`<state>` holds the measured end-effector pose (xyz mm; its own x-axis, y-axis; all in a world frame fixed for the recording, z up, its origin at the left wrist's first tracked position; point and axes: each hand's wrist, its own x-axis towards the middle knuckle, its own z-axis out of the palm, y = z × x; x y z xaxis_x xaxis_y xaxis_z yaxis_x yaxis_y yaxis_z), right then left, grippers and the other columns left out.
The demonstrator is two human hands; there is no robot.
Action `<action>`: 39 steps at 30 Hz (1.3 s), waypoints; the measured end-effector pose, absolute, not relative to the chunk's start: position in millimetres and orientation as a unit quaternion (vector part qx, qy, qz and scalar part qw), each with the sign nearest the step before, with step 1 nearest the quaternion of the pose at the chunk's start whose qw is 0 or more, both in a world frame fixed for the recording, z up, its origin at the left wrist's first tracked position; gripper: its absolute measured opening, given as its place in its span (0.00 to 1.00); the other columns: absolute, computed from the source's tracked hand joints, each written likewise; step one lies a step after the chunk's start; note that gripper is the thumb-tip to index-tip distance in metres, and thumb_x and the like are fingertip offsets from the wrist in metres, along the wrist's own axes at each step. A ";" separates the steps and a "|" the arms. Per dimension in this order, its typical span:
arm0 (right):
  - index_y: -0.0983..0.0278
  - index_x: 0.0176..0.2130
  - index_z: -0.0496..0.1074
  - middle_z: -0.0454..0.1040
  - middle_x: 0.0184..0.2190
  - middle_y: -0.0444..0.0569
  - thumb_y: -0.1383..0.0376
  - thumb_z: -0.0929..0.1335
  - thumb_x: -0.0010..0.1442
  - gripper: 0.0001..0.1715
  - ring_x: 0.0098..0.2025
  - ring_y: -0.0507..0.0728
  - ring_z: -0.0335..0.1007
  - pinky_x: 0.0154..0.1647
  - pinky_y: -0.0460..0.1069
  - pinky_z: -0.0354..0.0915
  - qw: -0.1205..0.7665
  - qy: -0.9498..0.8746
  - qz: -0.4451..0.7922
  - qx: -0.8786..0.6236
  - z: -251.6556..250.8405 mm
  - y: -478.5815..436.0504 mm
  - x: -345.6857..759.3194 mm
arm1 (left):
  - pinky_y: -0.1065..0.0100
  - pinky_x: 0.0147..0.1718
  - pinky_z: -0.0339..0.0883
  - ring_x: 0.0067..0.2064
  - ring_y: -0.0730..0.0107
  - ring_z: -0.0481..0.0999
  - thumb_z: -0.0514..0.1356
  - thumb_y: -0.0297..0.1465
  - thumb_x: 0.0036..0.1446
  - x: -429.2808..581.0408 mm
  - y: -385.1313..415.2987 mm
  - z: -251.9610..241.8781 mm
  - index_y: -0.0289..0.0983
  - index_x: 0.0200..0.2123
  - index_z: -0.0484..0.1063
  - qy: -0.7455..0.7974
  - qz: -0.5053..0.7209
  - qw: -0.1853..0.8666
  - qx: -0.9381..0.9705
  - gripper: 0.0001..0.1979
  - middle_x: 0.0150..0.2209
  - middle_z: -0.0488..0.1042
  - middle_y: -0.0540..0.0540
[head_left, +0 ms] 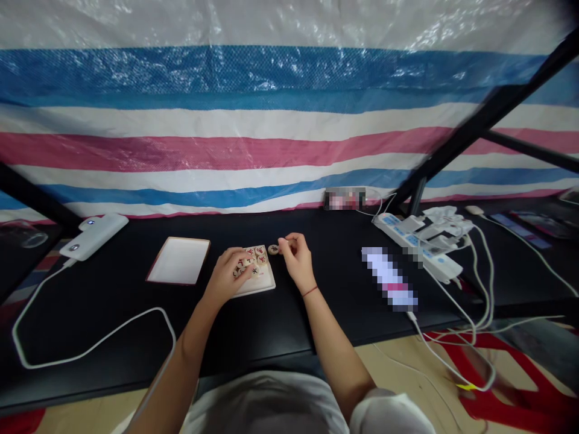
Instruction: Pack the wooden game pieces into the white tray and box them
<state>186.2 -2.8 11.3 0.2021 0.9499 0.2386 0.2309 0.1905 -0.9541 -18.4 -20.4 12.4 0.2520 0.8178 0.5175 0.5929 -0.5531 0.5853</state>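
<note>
Several round xiangqi pieces (261, 259) with red or dark characters lie in a shallow white box tray (256, 287). My left hand (228, 271) reaches over the tray's left side, its thumb and fingers curved round some of the pieces and partly hiding them. To the right of the tray, a single xiangqi piece with a dark character (272, 249) is at the fingertips of my right hand (297, 256). That hand's fingers are curled in with the thumb pressed against them; whatever they may hold is hidden.
Left of the tray lies a white-lined box lid (180, 261) on the black table (253, 337). A white power bank (96, 235) with a cable is further left. On the right are a blurred phone (389, 278) and a crowded power strip (418, 247). Striped sheeting (226, 150) hangs behind.
</note>
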 end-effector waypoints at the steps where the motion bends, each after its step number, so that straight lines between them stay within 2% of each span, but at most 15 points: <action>1: 0.60 0.39 0.61 0.69 0.24 0.40 0.50 0.68 0.58 0.19 0.26 0.51 0.67 0.30 0.46 0.63 0.561 -0.526 0.327 -0.549 9.8 -1.3 188.1 | 0.62 0.48 0.67 0.46 0.64 0.75 0.58 0.33 0.59 -18.1 -20.2 12.4 0.40 0.39 0.71 0.445 0.411 0.140 0.783 0.06 0.42 0.74 0.45; 4: 0.61 0.42 0.61 0.71 0.27 0.40 0.51 0.71 0.54 0.24 0.25 0.49 0.65 0.29 0.46 0.64 0.595 -0.485 0.341 -0.542 4.9 2.6 190.9 | 0.62 0.48 0.66 0.45 0.65 0.76 0.61 0.33 0.58 -17.0 -19.5 11.9 0.40 0.36 0.72 0.419 0.397 0.140 0.805 0.04 0.41 0.77 0.46; 7: 0.61 0.44 0.60 0.75 0.36 0.46 0.52 0.73 0.52 0.27 0.26 0.48 0.66 0.29 0.46 0.66 0.620 -0.456 0.364 -0.525 1.5 4.9 190.4 | 0.62 0.47 0.63 0.44 0.65 0.75 0.62 0.33 0.57 -15.0 -19.0 11.4 0.40 0.36 0.73 0.397 0.348 0.126 0.840 0.04 0.39 0.79 0.48; 12: 0.62 0.41 0.64 0.77 0.44 0.52 0.53 0.72 0.53 0.23 0.24 0.47 0.64 0.28 0.45 0.66 0.622 -0.470 0.367 -0.508 2.1 4.3 188.0 | 0.60 0.51 0.55 0.45 0.65 0.72 0.62 0.36 0.59 -6.5 -19.4 10.4 0.44 0.42 0.76 0.385 0.252 0.093 0.883 0.08 0.42 0.81 0.52; 18: 0.62 0.42 0.68 0.77 0.42 0.52 0.53 0.71 0.55 0.20 0.34 0.52 0.72 0.33 0.46 0.67 0.597 -0.511 0.343 -0.515 3.3 -4.7 189.2 | 0.57 0.46 0.50 0.45 0.62 0.69 0.61 0.38 0.60 0.9 -20.8 4.1 0.46 0.40 0.78 0.384 0.206 0.089 0.895 0.07 0.45 0.80 0.53; 21: 0.62 0.43 0.69 0.76 0.35 0.48 0.54 0.71 0.56 0.19 0.31 0.52 0.70 0.32 0.46 0.65 0.572 -0.539 0.311 -0.535 2.5 -12.1 189.6 | 0.58 0.44 0.51 0.45 0.62 0.68 0.61 0.37 0.60 0.8 -20.4 2.7 0.45 0.38 0.78 0.386 0.195 0.084 0.898 0.06 0.44 0.79 0.51; 24: 0.62 0.43 0.71 0.71 0.28 0.43 0.54 0.70 0.57 0.18 0.27 0.50 0.65 0.28 0.45 0.62 0.543 -0.579 0.280 -0.540 0.9 -18.4 188.9 | 0.58 0.44 0.51 0.46 0.61 0.68 0.61 0.36 0.60 1.1 -20.1 4.5 0.45 0.36 0.78 0.388 0.186 0.085 0.899 0.06 0.44 0.78 0.50; 30: 0.62 0.44 0.71 0.67 0.26 0.41 0.57 0.70 0.57 0.17 0.26 0.51 0.63 0.29 0.46 0.62 0.495 -0.644 0.233 -0.535 -1.1 -30.6 185.8 | 0.57 0.46 0.53 0.47 0.60 0.69 0.62 0.33 0.57 3.7 -21.2 13.9 0.42 0.34 0.76 0.418 0.179 0.106 0.884 0.03 0.42 0.78 0.49; 34: 0.62 0.41 0.70 0.72 0.31 0.46 0.60 0.69 0.58 0.11 0.29 0.52 0.66 0.33 0.47 0.65 0.478 -0.687 0.202 -0.508 1.4 -41.0 184.8 | 0.56 0.48 0.55 0.49 0.60 0.69 0.61 0.35 0.57 -4.9 -20.7 18.8 0.43 0.31 0.76 0.429 0.224 0.108 0.868 0.05 0.44 0.77 0.49; 37: 0.61 0.39 0.72 0.76 0.38 0.49 0.63 0.69 0.59 0.06 0.36 0.55 0.69 0.40 0.50 0.66 0.442 -0.744 0.195 -0.461 3.3 -45.8 184.2 | 0.56 0.49 0.56 0.50 0.59 0.68 0.60 0.37 0.57 -15.9 -19.0 19.2 0.43 0.36 0.76 0.449 0.256 0.089 0.852 0.07 0.46 0.76 0.47; 39: 0.61 0.39 0.72 0.77 0.39 0.48 0.64 0.70 0.59 0.05 0.40 0.56 0.71 0.45 0.51 0.66 0.410 -0.774 0.192 -0.443 3.6 -46.5 183.7 | 0.55 0.51 0.57 0.52 0.58 0.68 0.60 0.37 0.56 -22.1 -17.6 17.4 0.44 0.41 0.75 0.464 0.262 0.085 0.842 0.10 0.48 0.75 0.46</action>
<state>183.7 -46.5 3.6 -0.2721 0.8427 0.4645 0.5274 0.5344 -0.6605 -22.1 -17.6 17.4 0.4318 0.8260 0.3624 0.7362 -0.5549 0.3874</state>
